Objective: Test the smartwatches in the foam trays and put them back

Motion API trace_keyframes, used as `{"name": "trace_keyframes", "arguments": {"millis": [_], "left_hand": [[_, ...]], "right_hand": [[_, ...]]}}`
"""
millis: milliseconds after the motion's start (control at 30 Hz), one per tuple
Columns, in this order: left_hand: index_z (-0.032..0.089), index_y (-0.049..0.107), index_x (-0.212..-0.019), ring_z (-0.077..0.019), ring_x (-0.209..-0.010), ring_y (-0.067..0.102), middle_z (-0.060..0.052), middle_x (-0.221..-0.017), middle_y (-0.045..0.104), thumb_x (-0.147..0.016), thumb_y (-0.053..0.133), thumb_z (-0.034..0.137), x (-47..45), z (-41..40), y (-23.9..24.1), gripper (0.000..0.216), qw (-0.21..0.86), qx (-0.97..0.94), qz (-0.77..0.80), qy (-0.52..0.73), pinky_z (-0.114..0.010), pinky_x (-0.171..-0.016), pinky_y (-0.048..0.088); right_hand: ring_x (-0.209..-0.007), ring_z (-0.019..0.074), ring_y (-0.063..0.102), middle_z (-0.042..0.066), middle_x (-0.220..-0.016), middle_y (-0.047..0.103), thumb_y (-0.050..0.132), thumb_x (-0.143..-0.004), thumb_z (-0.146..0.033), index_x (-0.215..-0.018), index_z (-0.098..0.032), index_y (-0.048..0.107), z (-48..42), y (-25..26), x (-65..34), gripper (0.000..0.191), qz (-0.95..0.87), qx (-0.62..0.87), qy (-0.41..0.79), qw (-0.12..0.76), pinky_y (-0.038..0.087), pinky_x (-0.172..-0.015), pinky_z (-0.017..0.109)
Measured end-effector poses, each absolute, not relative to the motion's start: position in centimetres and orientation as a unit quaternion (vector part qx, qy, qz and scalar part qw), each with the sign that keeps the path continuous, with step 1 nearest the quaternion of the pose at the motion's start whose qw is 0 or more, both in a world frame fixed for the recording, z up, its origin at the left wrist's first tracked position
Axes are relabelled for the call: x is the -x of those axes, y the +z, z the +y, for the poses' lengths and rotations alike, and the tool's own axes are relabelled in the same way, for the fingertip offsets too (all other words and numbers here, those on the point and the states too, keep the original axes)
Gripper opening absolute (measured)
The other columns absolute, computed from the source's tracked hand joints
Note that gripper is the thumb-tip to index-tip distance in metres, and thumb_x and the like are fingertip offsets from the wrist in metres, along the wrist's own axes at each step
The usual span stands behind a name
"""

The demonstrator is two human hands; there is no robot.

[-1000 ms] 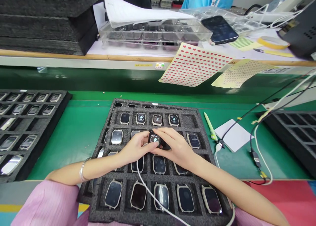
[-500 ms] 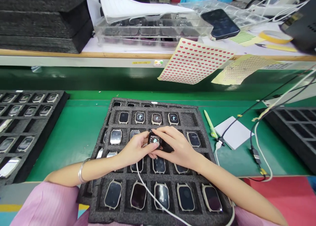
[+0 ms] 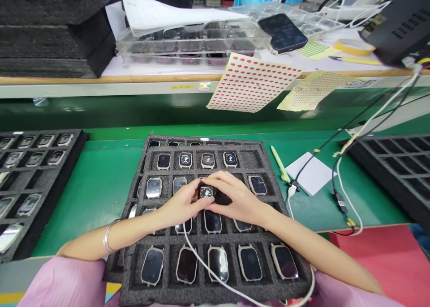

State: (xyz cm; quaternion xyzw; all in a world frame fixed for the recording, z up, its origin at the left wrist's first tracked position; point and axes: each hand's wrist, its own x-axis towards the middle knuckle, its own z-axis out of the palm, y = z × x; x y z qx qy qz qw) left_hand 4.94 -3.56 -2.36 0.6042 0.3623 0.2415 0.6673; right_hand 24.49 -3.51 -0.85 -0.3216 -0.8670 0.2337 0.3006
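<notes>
Between both hands is a smartwatch (image 3: 206,192) with a lit dial, held above the middle of a black foam tray (image 3: 215,240). My left hand (image 3: 186,202) is closed on its left side, thumb along the lower edge. From the right, my right hand (image 3: 231,197) grips the same watch, fingers over its top. A white cable (image 3: 198,255) runs down from beneath my left hand and loops toward the lower right. Around the hands, strapless watches sit in the tray's pockets; a few in the back row, such as this watch (image 3: 186,159), show lit dials.
More watches fill a foam tray (image 3: 72,164) at left; another foam tray (image 3: 379,155) is at right. A green pen (image 3: 279,164), white paper pad (image 3: 312,175) and cables (image 3: 341,202) lie on the bench. The shelf holds clear plastic trays (image 3: 195,43) and a phone (image 3: 284,31).
The view has shifted slightly, so the shelf and bench items sit further left. Both hands keep the watch in nearly the same place over the tray.
</notes>
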Motion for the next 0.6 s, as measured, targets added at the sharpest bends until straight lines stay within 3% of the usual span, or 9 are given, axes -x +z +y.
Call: {"name": "trace_keyframes", "arguments": {"millis": [100,200,367,500,600], "left_hand": [[0.017,0.052,-0.112,-0.0184,-0.087,0.055,-0.004,-0.099,0.058,-0.088,0.057,0.033,-4.99,-3.51,-2.36,0.030,0.637,-0.631,0.359,0.260,-0.029,-0.077,0.046],[0.017,0.051,-0.111,-0.0219,-0.097,0.053,-0.005,-0.101,0.057,-0.089,0.055,0.034,-4.98,-3.48,-2.34,0.028,0.633,-0.637,0.359,0.254,-0.034,-0.088,0.043],[0.015,0.052,-0.106,-0.0244,-0.104,0.051,-0.005,-0.096,0.057,-0.089,0.054,0.032,-4.93,-3.42,-2.22,0.025,0.621,-0.650,0.361,0.248,-0.037,-0.094,0.040],[0.014,0.049,-0.113,-0.0226,-0.095,0.052,-0.007,-0.103,0.056,-0.089,0.053,0.032,-4.98,-3.39,-2.17,0.031,0.612,-0.658,0.368,0.240,-0.037,-0.088,0.042],[0.014,0.048,-0.115,-0.0234,-0.100,0.052,-0.008,-0.107,0.056,-0.090,0.052,0.032,-5.01,-3.42,-2.13,0.031,0.606,-0.665,0.366,0.237,-0.038,-0.091,0.041]], "right_hand": [[-0.095,0.0246,0.057,0.012,-0.105,0.059,0.063,-0.088,-0.025,-0.123,-0.015,0.052,-3.53,-0.81,-24.46,0.038,-0.869,0.324,0.227,0.296,0.052,-0.082,0.042],[-0.096,0.0250,0.057,0.013,-0.106,0.059,0.064,-0.088,-0.025,-0.122,-0.014,0.053,-3.54,-0.80,-24.47,0.038,-0.872,0.325,0.219,0.295,0.051,-0.082,0.042],[-0.095,0.0251,0.058,0.012,-0.104,0.060,0.063,-0.088,-0.028,-0.122,-0.016,0.052,-3.54,-0.94,-24.53,0.037,-0.876,0.329,0.201,0.290,0.051,-0.081,0.042],[-0.095,0.0263,0.057,0.013,-0.105,0.060,0.062,-0.089,-0.030,-0.123,-0.015,0.051,-3.54,-1.16,-24.62,0.039,-0.881,0.328,0.183,0.288,0.051,-0.081,0.043],[-0.096,0.0273,0.056,0.014,-0.105,0.060,0.063,-0.088,-0.029,-0.123,-0.013,0.051,-3.55,-1.31,-24.64,0.040,-0.884,0.322,0.178,0.288,0.050,-0.081,0.044]]}}
